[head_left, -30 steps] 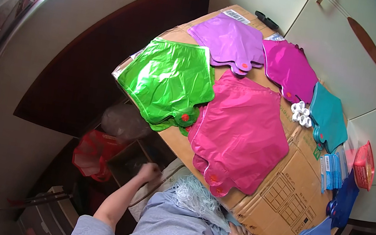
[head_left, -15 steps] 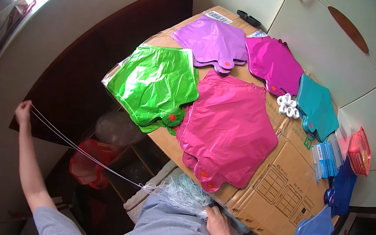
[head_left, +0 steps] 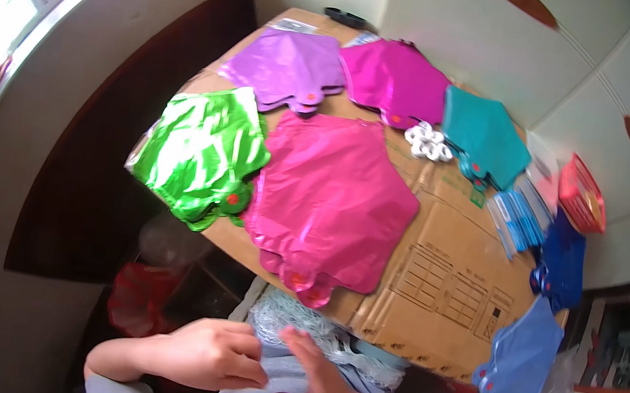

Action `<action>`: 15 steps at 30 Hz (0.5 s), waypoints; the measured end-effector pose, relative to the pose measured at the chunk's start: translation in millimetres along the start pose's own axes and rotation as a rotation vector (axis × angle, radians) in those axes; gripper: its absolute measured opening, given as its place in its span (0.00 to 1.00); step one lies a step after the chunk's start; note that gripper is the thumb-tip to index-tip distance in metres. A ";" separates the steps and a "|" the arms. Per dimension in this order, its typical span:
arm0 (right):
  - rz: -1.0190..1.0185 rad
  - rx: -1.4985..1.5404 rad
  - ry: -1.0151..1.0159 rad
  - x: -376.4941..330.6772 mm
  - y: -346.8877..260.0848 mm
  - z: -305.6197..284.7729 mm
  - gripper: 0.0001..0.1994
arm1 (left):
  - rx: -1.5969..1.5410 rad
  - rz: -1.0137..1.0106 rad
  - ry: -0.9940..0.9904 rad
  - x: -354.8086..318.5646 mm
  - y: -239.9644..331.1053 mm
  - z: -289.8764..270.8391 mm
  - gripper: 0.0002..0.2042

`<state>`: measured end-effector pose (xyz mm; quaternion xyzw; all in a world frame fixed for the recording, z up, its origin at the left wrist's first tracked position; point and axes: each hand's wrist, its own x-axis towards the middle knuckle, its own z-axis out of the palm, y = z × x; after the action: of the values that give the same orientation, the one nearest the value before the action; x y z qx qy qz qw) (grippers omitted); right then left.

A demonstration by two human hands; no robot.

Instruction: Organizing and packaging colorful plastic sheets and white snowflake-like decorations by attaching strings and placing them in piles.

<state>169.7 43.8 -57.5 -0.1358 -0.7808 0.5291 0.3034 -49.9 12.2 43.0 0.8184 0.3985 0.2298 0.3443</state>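
**Left arm drawn back in; both hands now meet at the chest**

Head view: since half a second ago my left hand (head_left: 209,354) has come in from its outstretched reach and now sits against my right hand (head_left: 317,380), fingertips touching. Left fingers curl together; right fingers lie straight and together. Whether they pinch the thin string I cannot tell. A pale blue bundle (head_left: 309,329) lies just above them (partly hidden). On the cardboard sheet (head_left: 451,278), the pink foil balloon (head_left: 330,203) lies flat beside the green foil balloon (head_left: 201,153).
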 end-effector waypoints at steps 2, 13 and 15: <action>-0.007 0.188 -0.027 1.3 1.6 4.6 0.23 | -0.033 0.060 0.055 15.9 -9.9 11.6 0.06; 0.398 0.252 0.194 -20.9 21.8 7.3 0.05 | -1.630 -0.419 0.657 0.6 -42.1 98.8 0.05; 0.236 0.130 0.176 -23.9 18.8 4.9 0.04 | -0.695 -0.472 0.609 7.4 -46.0 95.6 0.06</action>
<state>183.2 35.0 -83.8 -0.2527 -0.6937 0.5966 0.3146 -6.2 2.3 -53.4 0.4394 0.5545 0.4926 0.5067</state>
